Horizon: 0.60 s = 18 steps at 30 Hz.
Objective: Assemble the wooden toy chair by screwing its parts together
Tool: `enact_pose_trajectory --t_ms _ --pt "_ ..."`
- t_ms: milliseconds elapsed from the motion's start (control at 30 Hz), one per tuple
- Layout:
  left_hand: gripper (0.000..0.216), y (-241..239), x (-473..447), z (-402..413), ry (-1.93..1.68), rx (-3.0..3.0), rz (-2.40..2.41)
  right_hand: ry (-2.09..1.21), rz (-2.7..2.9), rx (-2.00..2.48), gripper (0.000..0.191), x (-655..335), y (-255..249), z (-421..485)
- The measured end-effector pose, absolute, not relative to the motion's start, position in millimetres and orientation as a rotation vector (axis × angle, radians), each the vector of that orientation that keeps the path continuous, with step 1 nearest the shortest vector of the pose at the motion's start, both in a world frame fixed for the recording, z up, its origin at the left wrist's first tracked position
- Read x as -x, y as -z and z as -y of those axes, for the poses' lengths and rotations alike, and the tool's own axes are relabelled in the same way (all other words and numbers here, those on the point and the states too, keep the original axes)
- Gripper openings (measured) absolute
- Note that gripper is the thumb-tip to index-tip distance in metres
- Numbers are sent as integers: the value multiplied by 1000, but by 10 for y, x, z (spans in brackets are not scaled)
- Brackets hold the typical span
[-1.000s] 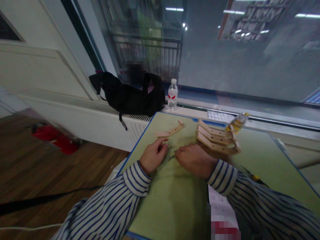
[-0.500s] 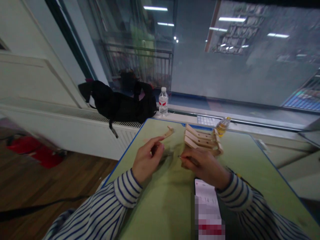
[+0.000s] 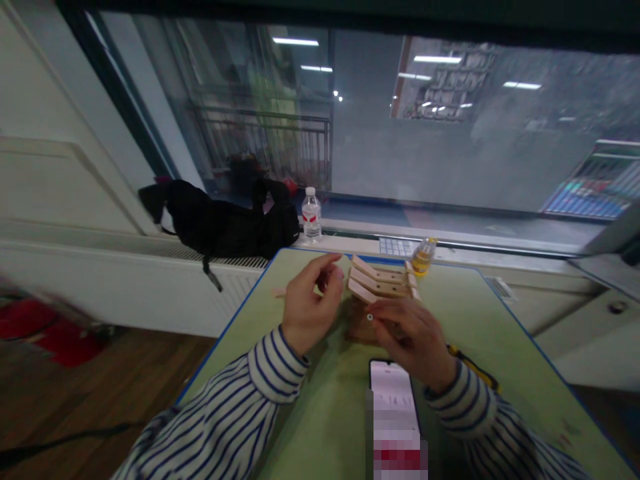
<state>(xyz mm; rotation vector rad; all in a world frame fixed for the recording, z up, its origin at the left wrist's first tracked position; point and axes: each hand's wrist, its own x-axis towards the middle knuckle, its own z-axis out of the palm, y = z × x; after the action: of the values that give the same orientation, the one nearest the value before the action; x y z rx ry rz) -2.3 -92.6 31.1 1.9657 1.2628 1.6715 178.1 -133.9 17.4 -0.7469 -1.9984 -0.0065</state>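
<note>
My right hand [image 3: 413, 337] pinches a small shiny round metal piece [image 3: 370, 317] between thumb and forefinger. A screw head or a nut would look alike at this size; I cannot tell which. Just behind these fingers stands a light wooden assembly [image 3: 383, 285] of angled slats with dark holes, its lower part partly covered by the hand. My left hand [image 3: 313, 303] is raised at the left of the assembly, fingers loosely curled, thumb and forefinger apart, with nothing visible between them. A phone [image 3: 395, 400] with a lit screen lies below my right hand.
A pale wooden bit [image 3: 279, 292] lies left of my left hand on the green table [image 3: 320, 427]. A yellow-and-black object [image 3: 473, 368] rests beside my right wrist. Beyond are a clear bottle [image 3: 311, 217], a yellow-labelled bottle [image 3: 423, 257] and a black bag [image 3: 225, 223] along the window sill.
My left hand has moved right and up toward the wooden assembly, covering where a small wooden strip lay. My right hand has turned the metal piece's round end into view. The view has shifted.
</note>
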Motion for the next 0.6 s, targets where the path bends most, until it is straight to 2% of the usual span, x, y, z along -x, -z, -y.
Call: enact_pose_trajectory --t_ms 167,367,500,600 --pt "26 -332 -90 708 -1712 -1957 -1259 -28 1862 846 11 -1941 -125 1330" --pt "21 -229 -5 533 -1643 -2226 -1227 -75 1640 1018 4 -2294 -93 1171" --pt "22 -44 32 476 -1551 -2452 -1094 -100 1552 1069 9 -2416 -65 1042" --pt "31 133 56 467 -1552 -2529 -1023 -105 1533 1098 22 -2446 -24 997"
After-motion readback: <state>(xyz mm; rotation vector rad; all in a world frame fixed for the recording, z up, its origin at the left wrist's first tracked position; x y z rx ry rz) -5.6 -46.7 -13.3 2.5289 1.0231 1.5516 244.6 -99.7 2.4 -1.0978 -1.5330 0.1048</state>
